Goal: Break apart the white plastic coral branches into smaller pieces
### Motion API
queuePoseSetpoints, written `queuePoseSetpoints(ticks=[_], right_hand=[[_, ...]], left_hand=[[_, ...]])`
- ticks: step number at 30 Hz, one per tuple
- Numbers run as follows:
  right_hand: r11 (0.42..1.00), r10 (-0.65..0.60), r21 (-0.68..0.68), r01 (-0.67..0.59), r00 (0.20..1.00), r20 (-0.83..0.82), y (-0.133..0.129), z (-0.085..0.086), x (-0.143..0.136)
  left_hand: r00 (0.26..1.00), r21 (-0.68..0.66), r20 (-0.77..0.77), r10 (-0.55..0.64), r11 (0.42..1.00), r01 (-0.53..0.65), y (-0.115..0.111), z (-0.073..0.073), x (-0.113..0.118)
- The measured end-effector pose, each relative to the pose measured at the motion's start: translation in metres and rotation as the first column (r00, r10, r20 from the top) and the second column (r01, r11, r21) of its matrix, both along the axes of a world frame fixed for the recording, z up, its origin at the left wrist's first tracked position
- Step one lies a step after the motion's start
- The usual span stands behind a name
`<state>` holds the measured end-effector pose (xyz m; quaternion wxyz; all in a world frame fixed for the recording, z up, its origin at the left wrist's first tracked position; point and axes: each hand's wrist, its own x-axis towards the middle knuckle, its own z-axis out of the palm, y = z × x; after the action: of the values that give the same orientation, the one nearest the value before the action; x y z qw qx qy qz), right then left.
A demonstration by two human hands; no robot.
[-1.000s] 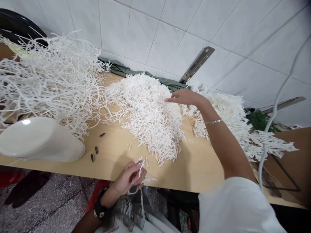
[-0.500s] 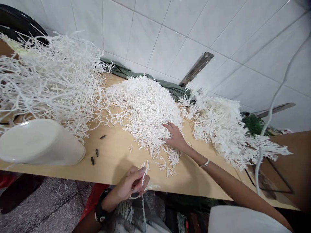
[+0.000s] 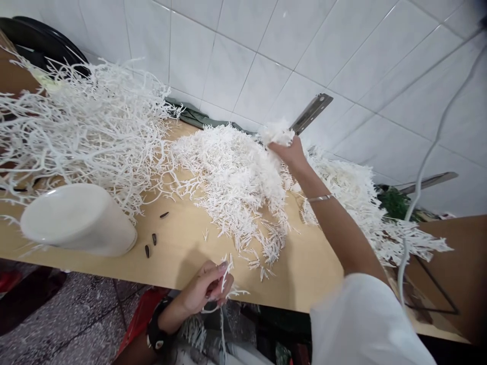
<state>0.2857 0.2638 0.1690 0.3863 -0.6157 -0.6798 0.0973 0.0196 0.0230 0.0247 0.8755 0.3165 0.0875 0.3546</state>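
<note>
L hand (image 3: 213, 286) pinches white sprig (image 3: 225, 274) nr table (image 3: 308, 276) edge; R hand (image 3: 289, 151) grips white bits (image 3: 277, 134) w/ fingers curled, over pile (image 3: 236, 175).

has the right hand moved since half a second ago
Yes: the right hand has gone from the near side of the middle white pile up toward the metal bracket at the wall.

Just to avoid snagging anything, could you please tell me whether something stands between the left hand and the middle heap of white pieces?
Nothing visible stands in the way: between the left hand and the middle heap there are only tabletop and a few loose white bits.
</note>
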Motion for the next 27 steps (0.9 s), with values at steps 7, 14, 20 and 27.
queuePoseSetpoints(ticks=[7, 14, 20, 27], right_hand=[[0.934, 0.064, -0.350, 0.076, 0.927, 0.370, 0.034, -0.039, -0.071], [0.845, 0.236, -0.529, 0.073, 0.837, 0.493, -0.018, 0.012, -0.048], [0.818, 0.575, -0.500, -0.284, 0.441, 0.689, -0.086, -0.002, -0.067], [0.674, 0.697, -0.573, -0.467, 0.144, 0.703, -0.093, -0.059, -0.092]], left_hand=[[0.999, 0.004, 0.013, 0.030, 1.000, -0.030, 0.000, 0.000, 0.000], [1.000, 0.017, 0.010, 0.022, 1.000, -0.022, -0.002, 0.001, -0.001], [1.000, 0.029, 0.000, -0.002, 1.000, 0.002, -0.001, -0.002, -0.002], [0.999, 0.032, -0.045, 0.029, 0.999, -0.027, -0.002, 0.000, -0.002]])
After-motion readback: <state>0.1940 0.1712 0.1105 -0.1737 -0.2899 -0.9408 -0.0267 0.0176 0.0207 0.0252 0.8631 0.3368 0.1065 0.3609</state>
